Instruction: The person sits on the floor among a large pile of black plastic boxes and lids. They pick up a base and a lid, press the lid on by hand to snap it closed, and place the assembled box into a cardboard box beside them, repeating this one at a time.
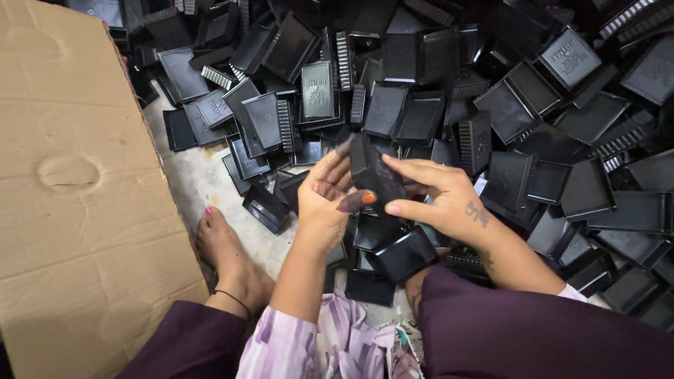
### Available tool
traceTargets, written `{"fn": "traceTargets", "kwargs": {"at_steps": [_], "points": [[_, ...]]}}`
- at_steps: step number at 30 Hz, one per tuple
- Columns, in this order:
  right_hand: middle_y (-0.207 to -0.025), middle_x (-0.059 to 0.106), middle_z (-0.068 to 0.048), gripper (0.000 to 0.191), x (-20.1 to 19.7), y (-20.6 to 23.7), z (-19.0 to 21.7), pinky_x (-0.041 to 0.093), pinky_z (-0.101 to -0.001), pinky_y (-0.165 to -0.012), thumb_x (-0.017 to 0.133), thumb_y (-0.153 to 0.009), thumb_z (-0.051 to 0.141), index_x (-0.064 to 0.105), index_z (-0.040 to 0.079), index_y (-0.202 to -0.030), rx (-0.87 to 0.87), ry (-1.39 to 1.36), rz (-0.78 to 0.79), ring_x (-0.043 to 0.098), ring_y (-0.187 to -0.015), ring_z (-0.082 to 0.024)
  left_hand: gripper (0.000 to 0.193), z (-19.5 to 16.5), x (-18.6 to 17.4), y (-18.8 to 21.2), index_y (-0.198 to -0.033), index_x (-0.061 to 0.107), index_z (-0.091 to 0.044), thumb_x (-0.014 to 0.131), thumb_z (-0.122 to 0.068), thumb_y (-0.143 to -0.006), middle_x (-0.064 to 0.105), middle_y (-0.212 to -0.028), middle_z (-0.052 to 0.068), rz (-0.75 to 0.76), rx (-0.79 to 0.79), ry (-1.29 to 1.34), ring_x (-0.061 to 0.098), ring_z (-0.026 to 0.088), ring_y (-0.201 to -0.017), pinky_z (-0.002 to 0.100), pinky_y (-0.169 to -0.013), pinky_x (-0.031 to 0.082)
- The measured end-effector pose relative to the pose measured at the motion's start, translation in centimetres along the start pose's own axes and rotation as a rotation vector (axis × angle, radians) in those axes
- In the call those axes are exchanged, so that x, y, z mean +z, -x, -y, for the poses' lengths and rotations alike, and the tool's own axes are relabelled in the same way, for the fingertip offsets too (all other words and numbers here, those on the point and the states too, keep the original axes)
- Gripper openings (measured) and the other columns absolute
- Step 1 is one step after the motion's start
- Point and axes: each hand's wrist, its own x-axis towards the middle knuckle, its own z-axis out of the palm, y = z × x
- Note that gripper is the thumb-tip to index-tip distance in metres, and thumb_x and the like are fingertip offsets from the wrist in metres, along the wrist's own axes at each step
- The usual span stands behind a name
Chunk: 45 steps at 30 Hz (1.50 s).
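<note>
Both my hands meet at the centre of the head view around one small black plastic box. My left hand cups it from the left, thumb pressed on its near edge. My right hand grips it from the right with fingers over its top. Beneath the hands lie more black boxes, one of them resting near my lap.
A large heap of several black plastic boxes and lids covers the floor ahead and to the right. A flat brown cardboard sheet lies at the left. My bare foot rests on the pale floor beside it.
</note>
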Motion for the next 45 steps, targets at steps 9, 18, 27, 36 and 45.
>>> {"fn": "traceTargets", "kwargs": {"at_steps": [9,18,27,36,45], "points": [[-0.121,0.074,-0.017,0.066,0.3,-0.2,3.5,0.059,-0.0318,-0.087,0.086,-0.078,0.031,0.067,0.007,-0.137,-0.16,0.408,-0.044,0.076,-0.099,-0.023,0.073,-0.1,1.3,0.5,-0.152,0.044,0.005,0.075,0.006,-0.085,0.059,-0.142,0.018,-0.118,-0.007,0.292,0.063,0.027,-0.123,0.04,-0.1,0.058],[-0.079,0.075,-0.014,0.037,2.6,0.2,3.2,0.058,-0.0378,-0.069,0.074,-0.085,0.041,0.072,0.006,-0.098,0.092,0.444,0.336,0.076,-0.076,-0.031,0.066,3.9,-3.6,1.1,-0.079,0.055,0.001,0.046,-0.05,-0.12,0.053,-0.073,0.006,-0.526,0.3,-0.414,0.051,0.013,-0.07,0.027,-0.066,0.042],[-0.109,0.071,-0.012,0.04,-8.1,-6.9,10.6,0.064,-0.0247,-0.081,0.065,-0.105,0.037,0.064,-0.002,-0.112,-0.252,0.067,-0.163,0.075,-0.093,-0.013,0.08,0.3,-6.2,-0.5,-0.132,0.051,0.001,0.08,-0.052,-0.08,0.059,-0.123,0.024,-0.58,0.085,-1.656,0.057,0.042,-0.106,0.051,-0.086,0.048],[-0.126,0.065,-0.029,0.067,3.1,-5.1,-2.4,0.049,-0.0464,-0.097,0.078,-0.087,0.039,0.057,-0.005,-0.133,-0.158,0.736,0.063,0.064,-0.114,-0.045,0.091,4.2,-9.0,1.1,-0.142,0.038,-0.012,0.092,-0.029,-0.07,0.049,-0.135,0.023,-0.566,0.014,-1.4,0.053,0.04,-0.121,0.05,-0.101,0.049],[-0.114,0.072,-0.019,0.062,6.4,-6.2,-10.0,0.059,-0.0339,-0.076,0.073,-0.089,0.018,0.051,0.003,-0.144,0.385,-0.006,-0.044,0.071,-0.092,-0.024,0.039,4.5,-11.4,0.3,-0.134,0.055,-0.01,0.052,-0.008,-0.095,0.063,-0.109,0.015,-0.419,-0.158,-0.159,0.069,0.026,-0.092,0.04,-0.076,0.06]]}}
